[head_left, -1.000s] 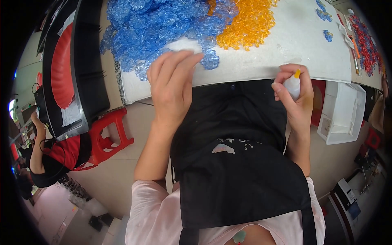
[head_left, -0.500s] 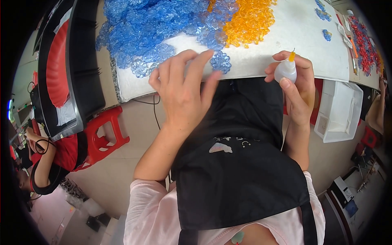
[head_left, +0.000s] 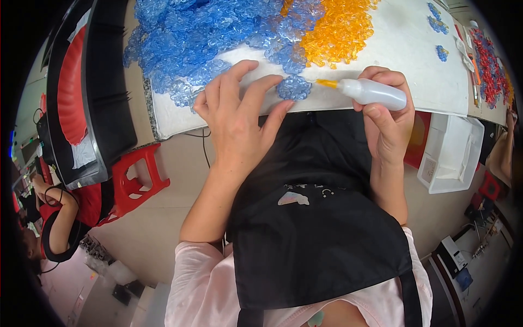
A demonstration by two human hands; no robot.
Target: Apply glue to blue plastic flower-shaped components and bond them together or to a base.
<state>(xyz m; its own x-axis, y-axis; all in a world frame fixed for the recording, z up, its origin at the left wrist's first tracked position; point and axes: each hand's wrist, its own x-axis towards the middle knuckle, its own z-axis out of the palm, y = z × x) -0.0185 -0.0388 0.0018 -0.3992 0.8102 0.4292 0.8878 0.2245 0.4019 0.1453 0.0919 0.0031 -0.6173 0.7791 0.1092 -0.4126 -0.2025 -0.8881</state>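
Note:
A translucent blue flower-shaped piece (head_left: pixel 295 89), made of rounded beads, lies near the table's front edge. My left hand (head_left: pixel 235 103) is beside it, fingers spread and curved, with the index fingertip and thumb tip at its left and lower rim; whether they press on it I cannot tell. In my right hand (head_left: pixel 388 111) is a white squeeze bottle (head_left: pixel 376 93), lying nearly level. Its orange tip (head_left: pixel 327 83) points left, just short of the flower-shaped piece.
A large heap of blue pieces (head_left: pixel 201 41) covers the table's left, beside a pile of orange pieces (head_left: pixel 340 32). Several finished-looking clusters (head_left: pixel 441 53) lie at right. A black tray (head_left: pixel 111 87), red stool (head_left: pixel 141 177) and white bin (head_left: pixel 452 155) stand around.
My right hand has tipped the squeeze bottle from upright to level, its tip now toward the flower-shaped piece. My left index finger and thumb have come to that piece's rim.

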